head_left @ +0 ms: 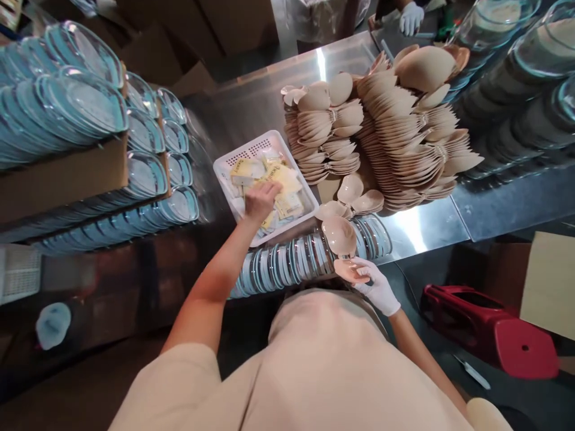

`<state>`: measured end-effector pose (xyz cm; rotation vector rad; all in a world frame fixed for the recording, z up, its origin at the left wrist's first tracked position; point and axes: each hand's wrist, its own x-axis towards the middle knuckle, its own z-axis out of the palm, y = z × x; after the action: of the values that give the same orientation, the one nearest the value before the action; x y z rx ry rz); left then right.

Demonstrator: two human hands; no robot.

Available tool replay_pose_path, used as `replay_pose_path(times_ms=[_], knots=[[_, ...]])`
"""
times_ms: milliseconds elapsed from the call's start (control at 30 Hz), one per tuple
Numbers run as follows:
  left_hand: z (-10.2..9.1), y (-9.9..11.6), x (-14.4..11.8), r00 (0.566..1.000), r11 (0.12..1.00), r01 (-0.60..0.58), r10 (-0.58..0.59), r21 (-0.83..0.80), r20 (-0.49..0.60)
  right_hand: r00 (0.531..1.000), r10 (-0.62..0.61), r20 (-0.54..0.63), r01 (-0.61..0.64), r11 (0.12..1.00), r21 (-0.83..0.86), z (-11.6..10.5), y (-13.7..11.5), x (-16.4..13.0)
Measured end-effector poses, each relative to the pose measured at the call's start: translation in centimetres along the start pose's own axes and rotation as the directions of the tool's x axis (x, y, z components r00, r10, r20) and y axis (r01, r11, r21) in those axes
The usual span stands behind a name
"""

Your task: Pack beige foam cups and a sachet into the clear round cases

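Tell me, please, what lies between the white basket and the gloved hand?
In the head view, a row of clear lids on edge lies between the white basket and the gloved right hand.

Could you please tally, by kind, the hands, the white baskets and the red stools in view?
Bare hands: 1 (left hand)
White-gloved hands: 2 (right hand; co-worker's hand)
White perforated plastic baskets: 1
Red plastic stools: 1
Total: 5

left hand [262, 199]: bare, arm outstretched, fingers curled | right hand [375, 286]: gloved, grip closed
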<state>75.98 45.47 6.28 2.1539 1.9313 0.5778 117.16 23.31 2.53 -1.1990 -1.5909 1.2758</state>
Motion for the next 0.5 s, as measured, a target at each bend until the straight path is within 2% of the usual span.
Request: replay_pose_path(times_ms=[67,133,200,267,333,367,433,500], knots=[[1.5,0.9,-1.1,0.967,0.995,0.093,-0.096,0.022,0.235,1.000,0.008,0.006,-0.008,1.000,-0.013,-0.1,0.1,0.0],[3.0,1.4,-2.5,0.919,0.990,0.144,-0.135,0.004,0.371,1.000,0.000,0.007,0.000,1.000,-0.021,-0.2,0.1,-0.1],[3.7,1.3,-3.7,0.902,0.985,0.172,-0.155,-0.006,0.403,1.000,-0.001,0.005,0.002,1.000,-0.027,-0.3,0.1,-0.1],[3.8,1.4,-4.7,0.923,0.972,0.226,-0.195,-0.058,0.331,1.000,0.009,-0.001,-0.010,0.999,-0.036,-0.3,0.0,-0.2],[3.9,2.7,-5.2,0.944,0.917,0.291,-0.229,-0.275,0.237,1.000,0.018,-0.007,-0.019,0.999,-0.043,-0.3,0.1,-0.3],[4.2,3.8,-5.3,0.949,0.860,0.298,-0.220,-0.413,0.226,1.000,0.024,-0.010,-0.024,0.999,-0.041,-0.3,0.1,-0.4],[5.5,6.8,-5.3,0.949,0.746,0.275,-0.107,-0.607,0.298,0.999,0.049,-0.012,-0.049,0.998,-0.028,-0.3,0.2,-0.6],[7.2,9.9,-4.9,0.900,0.765,0.238,0.057,-0.598,0.432,0.996,0.090,-0.008,-0.091,0.996,-0.022,-0.4,0.2,-0.7]])
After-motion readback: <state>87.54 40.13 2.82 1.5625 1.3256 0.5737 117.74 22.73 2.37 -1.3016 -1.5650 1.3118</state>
